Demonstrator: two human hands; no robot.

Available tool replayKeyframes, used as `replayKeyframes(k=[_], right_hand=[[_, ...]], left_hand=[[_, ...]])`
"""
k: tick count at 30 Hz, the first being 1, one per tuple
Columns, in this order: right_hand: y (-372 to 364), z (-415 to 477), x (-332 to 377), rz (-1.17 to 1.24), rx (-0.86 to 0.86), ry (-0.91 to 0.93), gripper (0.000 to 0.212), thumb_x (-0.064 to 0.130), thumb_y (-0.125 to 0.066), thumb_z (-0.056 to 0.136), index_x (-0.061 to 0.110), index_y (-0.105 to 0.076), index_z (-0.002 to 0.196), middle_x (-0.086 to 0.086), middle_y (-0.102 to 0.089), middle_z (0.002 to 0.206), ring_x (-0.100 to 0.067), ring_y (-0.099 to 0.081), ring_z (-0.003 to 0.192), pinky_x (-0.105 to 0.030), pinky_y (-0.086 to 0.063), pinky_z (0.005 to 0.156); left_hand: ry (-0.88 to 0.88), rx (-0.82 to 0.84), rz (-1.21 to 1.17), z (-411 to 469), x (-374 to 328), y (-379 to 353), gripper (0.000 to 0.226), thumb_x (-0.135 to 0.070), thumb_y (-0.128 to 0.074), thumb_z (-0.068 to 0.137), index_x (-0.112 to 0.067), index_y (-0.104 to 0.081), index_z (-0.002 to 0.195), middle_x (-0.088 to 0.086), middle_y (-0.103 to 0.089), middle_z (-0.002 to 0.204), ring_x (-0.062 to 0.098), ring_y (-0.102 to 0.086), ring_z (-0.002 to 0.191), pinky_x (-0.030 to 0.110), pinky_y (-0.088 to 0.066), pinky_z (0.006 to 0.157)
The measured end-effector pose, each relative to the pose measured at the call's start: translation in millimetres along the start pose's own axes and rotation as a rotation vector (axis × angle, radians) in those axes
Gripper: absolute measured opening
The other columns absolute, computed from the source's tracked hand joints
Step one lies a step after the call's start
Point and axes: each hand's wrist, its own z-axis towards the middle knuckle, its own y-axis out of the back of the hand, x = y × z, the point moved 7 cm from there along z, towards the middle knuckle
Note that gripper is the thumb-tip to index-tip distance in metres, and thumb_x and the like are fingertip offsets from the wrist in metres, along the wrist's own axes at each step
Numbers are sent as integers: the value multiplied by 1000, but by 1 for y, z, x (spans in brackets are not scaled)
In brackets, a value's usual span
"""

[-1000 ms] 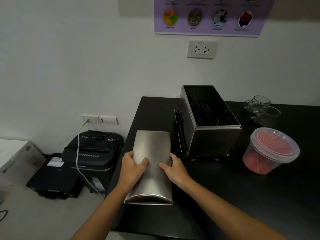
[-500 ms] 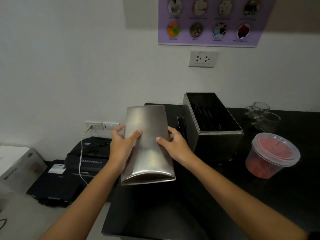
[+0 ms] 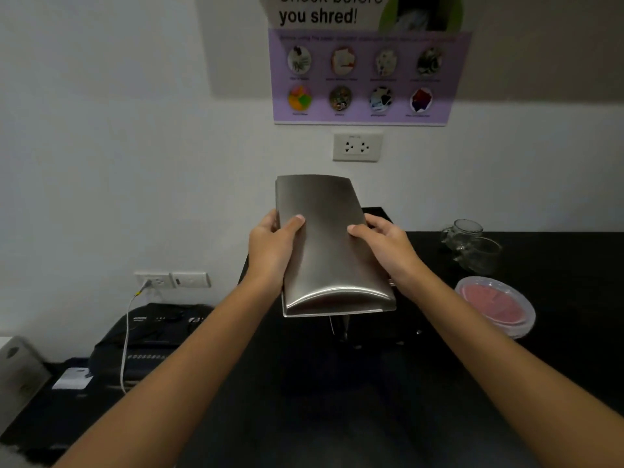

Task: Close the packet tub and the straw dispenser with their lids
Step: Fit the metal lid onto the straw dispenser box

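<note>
**Both hands hold the steel lid in the middle of the frame**

The left hand point(image 3: 271, 253) grips the left edge of the curved brushed-steel lid point(image 3: 329, 251), thumb lying across its top face and fingers wrapped behind. The right hand point(image 3: 383, 246) clasps the right edge the same way, thumb on top. The lid is held lengthwise at frame centre, its bowed near end facing the camera and its far end reaching up against the white wall.

The lid covers nearly all of the straw dispenser; only dark bits of its base point(image 3: 341, 327) show just under the lid's near edge, on the black countertop point(image 3: 337, 417). Whether the lid touches the dispenser cannot be told.

To the right of centre, the round clear plastic tub of pink packets point(image 3: 496, 305) stands on the counter with its lid on. Above it sit two clear glass cups point(image 3: 471, 243). On the wall above are a white socket point(image 3: 357, 147) and a purple poster point(image 3: 368, 76). At lower left, a black shredder point(image 3: 152, 336) stands beside the counter.
</note>
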Motion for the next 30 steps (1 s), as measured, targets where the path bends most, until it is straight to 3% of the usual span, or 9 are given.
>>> replayKeyframes(k=[2,5,8,10,13,18,23,27,30], right_hand=[[12,6,-1,21,-26,12,18,20,-61,83,25,-60,99,9,-67,81,0,-65,64,-13,-50,54],[31,17,3,0,-87,-8,29,23,-59,83,18,-58,112,3,-66,88,-9,-64,73,-19,-48,56],[49,36,12,-34,-97,4,15,23,-58,85,23,-54,99,8,-60,79,-7,-59,69,-14,-47,48],[58,47,17,-78,-82,0,12,24,-57,85,24,-53,97,6,-60,79,-8,-58,70,-16,-46,51],[66,61,15,-128,-47,-17,28,25,-55,86,14,-60,111,-5,-64,92,-14,-60,74,-23,-47,59],[66,75,-11,-230,12,-74,44,32,-50,88,14,-45,128,-6,-58,103,-15,-57,80,-24,-44,60],[64,81,-32,-282,35,-114,40,33,-48,89,14,-47,124,-7,-59,106,-15,-55,80,-26,-43,62],[68,88,-36,-291,20,-116,40,34,-48,89,14,-49,123,-7,-60,107,-17,-57,84,-25,-43,62],[68,92,-40,-299,9,-130,41,33,-49,89,13,-48,125,-9,-60,111,-21,-57,91,-30,-45,72]], left_hand=[[21,4,-7,5,3,-16,8,-24,-60,83,-25,-64,90,2,-70,89,22,-67,81,34,-54,71],[63,1,-11,13,7,-40,20,-26,-60,83,-20,-63,102,5,-70,97,22,-66,85,33,-53,73],[109,-16,-24,22,9,-62,30,-29,-59,84,-16,-62,111,6,-69,101,22,-65,88,32,-52,74],[127,-26,-10,29,10,-74,27,-30,-58,85,-16,-62,107,5,-68,98,23,-65,88,31,-52,72],[127,-43,25,37,14,-87,18,-31,-55,86,-19,-60,98,4,-66,93,22,-63,85,30,-51,69],[147,-75,76,45,32,-96,24,-29,-54,86,-15,-61,104,6,-67,94,22,-64,85,33,-52,73],[210,-82,93,48,51,-99,23,-28,-55,84,-14,-62,101,6,-66,91,21,-63,79,31,-51,66],[213,-76,107,54,57,-105,19,-26,-53,85,-15,-60,100,12,-67,101,28,-64,91,41,-54,83],[213,-62,131,60,58,-107,21,-26,-51,85,-14,-59,100,13,-66,101,27,-63,89,38,-52,79]])
